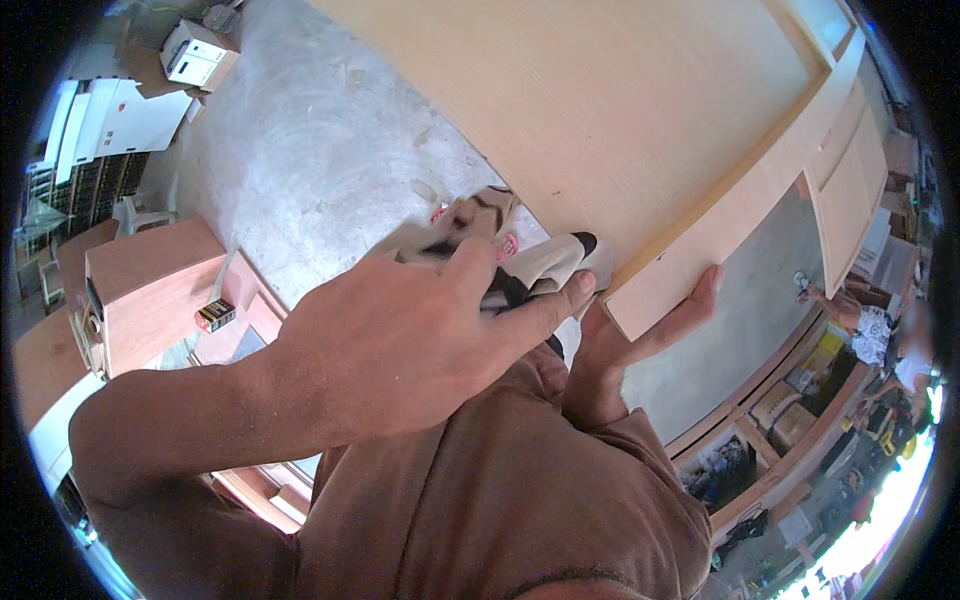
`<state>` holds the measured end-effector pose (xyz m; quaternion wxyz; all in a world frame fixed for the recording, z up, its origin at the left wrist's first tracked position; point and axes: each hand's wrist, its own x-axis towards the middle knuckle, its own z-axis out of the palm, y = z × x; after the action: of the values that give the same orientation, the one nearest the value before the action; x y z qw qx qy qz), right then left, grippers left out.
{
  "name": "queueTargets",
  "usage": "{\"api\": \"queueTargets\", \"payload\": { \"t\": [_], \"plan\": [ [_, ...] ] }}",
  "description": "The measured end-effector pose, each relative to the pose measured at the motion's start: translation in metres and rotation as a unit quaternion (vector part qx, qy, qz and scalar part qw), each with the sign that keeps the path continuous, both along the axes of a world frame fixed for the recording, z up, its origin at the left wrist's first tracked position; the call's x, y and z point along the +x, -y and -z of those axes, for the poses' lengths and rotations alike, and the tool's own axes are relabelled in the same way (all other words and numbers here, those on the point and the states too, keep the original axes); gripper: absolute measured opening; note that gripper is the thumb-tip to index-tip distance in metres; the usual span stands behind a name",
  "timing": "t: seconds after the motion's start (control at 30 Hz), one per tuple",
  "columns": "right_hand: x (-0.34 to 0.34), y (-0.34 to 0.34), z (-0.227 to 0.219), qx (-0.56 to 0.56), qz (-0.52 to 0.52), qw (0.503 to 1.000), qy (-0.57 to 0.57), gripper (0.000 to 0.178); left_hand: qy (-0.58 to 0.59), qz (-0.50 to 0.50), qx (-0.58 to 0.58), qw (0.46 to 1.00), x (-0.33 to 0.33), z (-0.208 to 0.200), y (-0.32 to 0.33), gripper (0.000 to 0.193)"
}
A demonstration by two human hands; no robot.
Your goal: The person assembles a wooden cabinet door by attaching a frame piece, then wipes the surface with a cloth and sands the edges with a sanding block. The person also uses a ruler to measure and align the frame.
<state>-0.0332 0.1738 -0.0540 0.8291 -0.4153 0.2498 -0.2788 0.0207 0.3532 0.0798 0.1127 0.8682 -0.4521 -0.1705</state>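
A large pale wooden panel [600,100] with an edge strip [730,195] reaches from the upper right down to a corner in front of me. My right hand [625,345] grips the strip's near end from below, its fingers showing along the far side. My left hand [400,345] is held back-up beside that corner. Its thumb stretches toward the strip's end, and whether they touch cannot be made out. The left fingers are partly hidden and blurred. Just past them appears beige and black patterned fabric [550,262], partly covered by the hand.
To the left stands a wooden box-like piece [155,275] near a small dark carton [215,316]. A white box [193,57] sits at the upper left on the grey floor [330,130]. Another person [880,335] is at the right, by a long wooden frame [770,420] holding boxes.
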Motion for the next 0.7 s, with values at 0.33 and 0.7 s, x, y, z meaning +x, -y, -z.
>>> {"api": "queueTargets", "payload": {
  "t": [0.33,0.7],
  "plan": [
    [0.005,0.003,0.005,-0.045,0.049,0.998,-0.002,0.052,0.0,0.015,-0.01,1.0,0.032,0.01,0.025,0.052],
    [0.007,0.002,0.003,-0.026,0.046,0.998,0.026,0.054,0.065,0.096,-0.11,0.987,0.106,0.03,0.086,0.041]
  ]
}}
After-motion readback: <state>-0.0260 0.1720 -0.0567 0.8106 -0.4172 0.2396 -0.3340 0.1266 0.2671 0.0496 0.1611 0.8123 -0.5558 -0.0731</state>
